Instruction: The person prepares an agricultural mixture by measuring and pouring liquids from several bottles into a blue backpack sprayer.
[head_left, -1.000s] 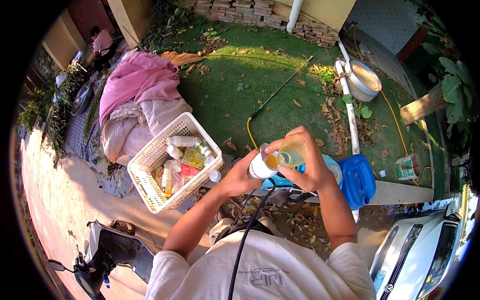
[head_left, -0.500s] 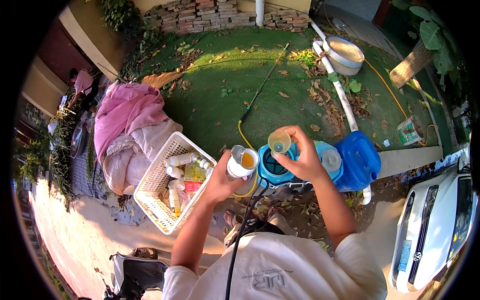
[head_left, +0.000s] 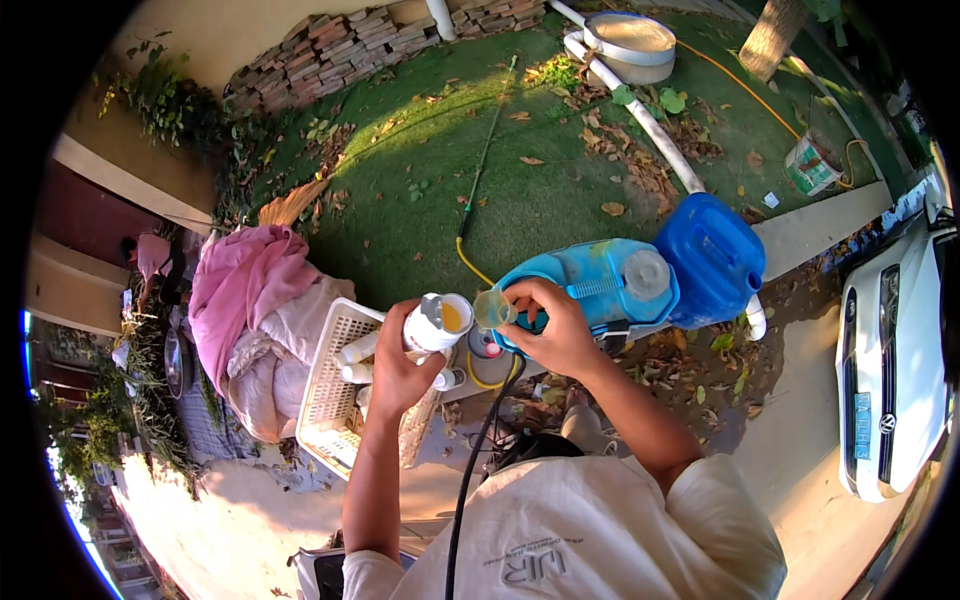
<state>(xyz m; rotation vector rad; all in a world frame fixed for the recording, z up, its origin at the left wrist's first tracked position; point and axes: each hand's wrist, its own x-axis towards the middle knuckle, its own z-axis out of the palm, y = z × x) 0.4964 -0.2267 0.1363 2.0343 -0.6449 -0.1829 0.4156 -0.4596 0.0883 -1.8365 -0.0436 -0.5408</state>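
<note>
My left hand [head_left: 398,365] is wrapped round a white plastic bottle [head_left: 424,332], whose open top shows amber liquid and a torn silvery seal. Just right of its mouth, a small see-through yellowish cup [head_left: 494,310] is pinched in the fingers of my right hand [head_left: 552,328]. Cup and bottle rim are very close; whether they touch I cannot tell. Under and beyond my right hand stands a light-blue backpack sprayer tank [head_left: 610,268], its opening partly hidden by that hand. Below my left hand, a cream plastic basket [head_left: 325,385] contains several white bottles.
A dark-blue jerrycan [head_left: 703,255] stands right of the tank. A black strap or hose [head_left: 470,450] hangs down my front. The yellow hose and spray wand [head_left: 487,160] lie across the green turf. Pink bedding [head_left: 250,280] is heaped left; a white car [head_left: 890,400] stands right.
The cup in my right hand has come left and down, close to the bottle's mouth. My left hand still holds the bottle. The whole view has shifted and turned.
</note>
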